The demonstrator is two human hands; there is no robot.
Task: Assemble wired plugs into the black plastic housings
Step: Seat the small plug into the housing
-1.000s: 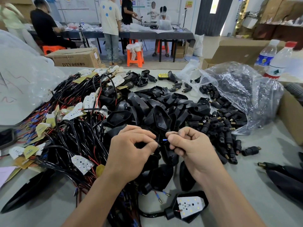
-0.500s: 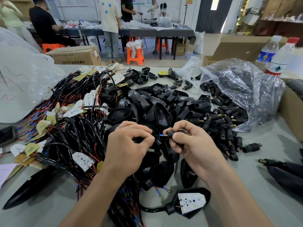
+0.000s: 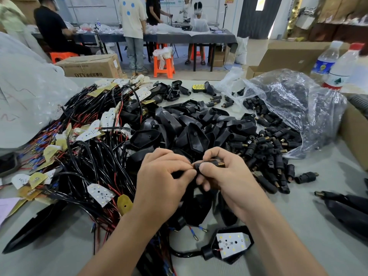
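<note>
My right hand (image 3: 225, 180) pinches a small black plug (image 3: 209, 163) with a brass tip, held level over the pile. My left hand (image 3: 161, 182) meets it fingertip to fingertip and pinches the black wire that runs into the plug's left end; the joint itself is hidden by my fingers. Just beyond my hands lies a heap of black plastic housings (image 3: 191, 128). To the left spreads a tangle of black and red wires with white LED boards (image 3: 99, 168). Loose black plugs (image 3: 272, 156) lie to the right. A housing with a fitted LED board (image 3: 232, 246) lies near me.
A clear plastic bag (image 3: 298, 108) with more plugs sits at the right, two water bottles (image 3: 336, 66) and a cardboard box (image 3: 356, 134) behind it. A large white bag (image 3: 25, 92) fills the left. Black parts (image 3: 350, 210) lie at the right edge. People work at a far table.
The blue wire end seen between my fingertips is now out of sight and the plug sits tight against my left fingers. Both hands stayed over the pile.
</note>
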